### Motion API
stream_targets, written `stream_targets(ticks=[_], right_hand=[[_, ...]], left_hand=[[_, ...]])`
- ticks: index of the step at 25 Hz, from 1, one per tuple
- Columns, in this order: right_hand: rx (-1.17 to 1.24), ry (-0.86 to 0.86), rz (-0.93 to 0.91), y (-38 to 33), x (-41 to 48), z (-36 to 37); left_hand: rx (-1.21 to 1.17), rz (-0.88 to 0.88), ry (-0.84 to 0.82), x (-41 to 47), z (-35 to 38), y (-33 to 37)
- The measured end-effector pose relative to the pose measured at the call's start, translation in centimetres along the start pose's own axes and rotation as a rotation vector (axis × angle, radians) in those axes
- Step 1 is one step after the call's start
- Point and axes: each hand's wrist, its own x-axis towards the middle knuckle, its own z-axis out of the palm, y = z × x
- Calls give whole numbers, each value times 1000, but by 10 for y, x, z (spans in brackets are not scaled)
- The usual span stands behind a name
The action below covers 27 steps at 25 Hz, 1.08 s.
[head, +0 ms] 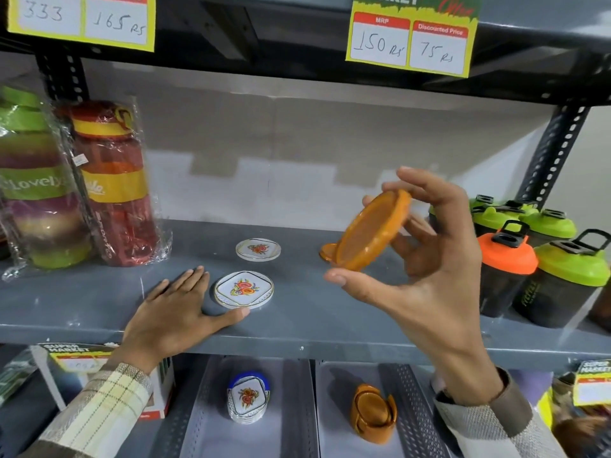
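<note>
My right hand holds an orange round coaster tilted on edge above the grey shelf, pinched between thumb and fingers. A second orange piece shows just behind its lower left edge. My left hand lies flat on the shelf, fingers straight, its thumb beside a white floral coaster. Another white floral coaster lies further back on the shelf.
Wrapped water bottles stand at the shelf's left. Shaker bottles with green and orange lids crowd the right. On the lower shelf sit a floral coaster set in its holder and an orange coaster set. Price tags hang above.
</note>
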Motion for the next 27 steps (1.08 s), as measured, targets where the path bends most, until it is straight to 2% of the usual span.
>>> stream_targets(ticks=[4, 9, 13, 18, 22, 27], right_hand=[[191, 44, -31, -1, -10, -3], [243, 98, -36, 0, -23, -1], [191, 87, -22, 8, -31, -3], [78, 64, 56, 21, -71, -12], [-54, 91, 257, 43, -147, -26], [-35, 131, 631, 94, -247, -30]], left_hand=[[17, -24, -1, -1, -1, 3], [45, -2, 101, -4, 3, 3], [53, 7, 110, -4, 2, 2], [7, -25, -6, -2, -5, 3], [31, -15, -27, 0, -4, 4], [32, -23, 4, 4, 0, 2]])
